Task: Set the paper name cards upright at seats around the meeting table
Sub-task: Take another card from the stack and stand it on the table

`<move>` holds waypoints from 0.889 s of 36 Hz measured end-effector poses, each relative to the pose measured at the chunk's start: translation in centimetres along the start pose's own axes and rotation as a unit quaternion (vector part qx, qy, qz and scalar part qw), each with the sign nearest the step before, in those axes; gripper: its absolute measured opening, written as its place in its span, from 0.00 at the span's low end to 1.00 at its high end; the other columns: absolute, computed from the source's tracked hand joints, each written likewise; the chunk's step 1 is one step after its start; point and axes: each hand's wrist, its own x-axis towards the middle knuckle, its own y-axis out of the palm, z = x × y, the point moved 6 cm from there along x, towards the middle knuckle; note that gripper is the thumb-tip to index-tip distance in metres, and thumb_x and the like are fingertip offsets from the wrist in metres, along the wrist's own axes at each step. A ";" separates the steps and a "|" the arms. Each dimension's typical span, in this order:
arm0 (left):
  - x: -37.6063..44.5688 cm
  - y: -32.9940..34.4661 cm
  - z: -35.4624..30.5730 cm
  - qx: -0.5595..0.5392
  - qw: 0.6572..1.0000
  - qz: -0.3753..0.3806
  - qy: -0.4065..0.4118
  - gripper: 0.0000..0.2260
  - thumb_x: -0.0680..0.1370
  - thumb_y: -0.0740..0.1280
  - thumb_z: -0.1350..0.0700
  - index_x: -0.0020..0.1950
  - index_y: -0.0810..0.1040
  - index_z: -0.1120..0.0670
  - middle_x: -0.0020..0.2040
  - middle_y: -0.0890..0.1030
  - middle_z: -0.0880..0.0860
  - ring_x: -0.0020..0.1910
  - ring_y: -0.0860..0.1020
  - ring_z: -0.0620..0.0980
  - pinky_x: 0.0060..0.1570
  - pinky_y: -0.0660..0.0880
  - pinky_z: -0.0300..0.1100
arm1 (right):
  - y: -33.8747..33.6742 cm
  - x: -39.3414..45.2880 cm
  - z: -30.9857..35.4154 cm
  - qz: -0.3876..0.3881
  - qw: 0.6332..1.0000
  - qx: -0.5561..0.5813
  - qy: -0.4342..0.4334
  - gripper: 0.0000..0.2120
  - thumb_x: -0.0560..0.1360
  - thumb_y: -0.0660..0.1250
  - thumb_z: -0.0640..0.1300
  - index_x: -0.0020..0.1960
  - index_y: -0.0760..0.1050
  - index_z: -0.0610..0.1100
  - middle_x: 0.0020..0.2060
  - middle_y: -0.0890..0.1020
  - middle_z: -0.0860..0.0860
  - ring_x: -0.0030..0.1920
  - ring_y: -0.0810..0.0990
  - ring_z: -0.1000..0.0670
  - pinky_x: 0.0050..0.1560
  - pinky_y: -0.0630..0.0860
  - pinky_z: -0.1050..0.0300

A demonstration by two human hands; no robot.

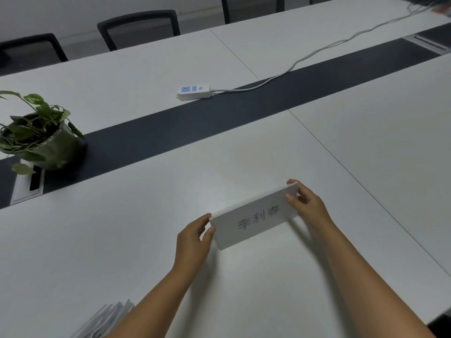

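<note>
waiting at 7 o'clock, a stack of cards [109, 318] lies flat, so most seats look unserved. at centre, left hand [192, 242] and right hand [307, 206] pinch the ends of 1 folded name card [256, 219], touching the table [97, 240]; no finished card is visible toward the chairs [139, 28] at 11 o'clock.

Both forearms are bare from the bottom edge of the view up to the wrists; no sleeve, cuff or glove shows. The left hand [194, 237] and the right hand [308, 206] carry no ring, watch or band on the parts in view. The fingernails that show are short and plain. The forearms are slim and smooth.
</note>
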 end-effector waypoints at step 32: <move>-5.0 -3.4 -0.7 -0.057 0.998 -0.015 0.028 0.25 0.75 0.63 0.57 0.70 0.59 0.49 0.68 0.67 0.48 0.61 0.68 0.38 0.60 0.65 0.31 | 0.7 -5.3 3.5 -0.145 0.982 -0.017 -0.119 0.19 0.74 0.63 0.43 0.63 0.66 0.55 0.64 0.72 0.53 0.63 0.69 0.57 0.68 0.63 0.59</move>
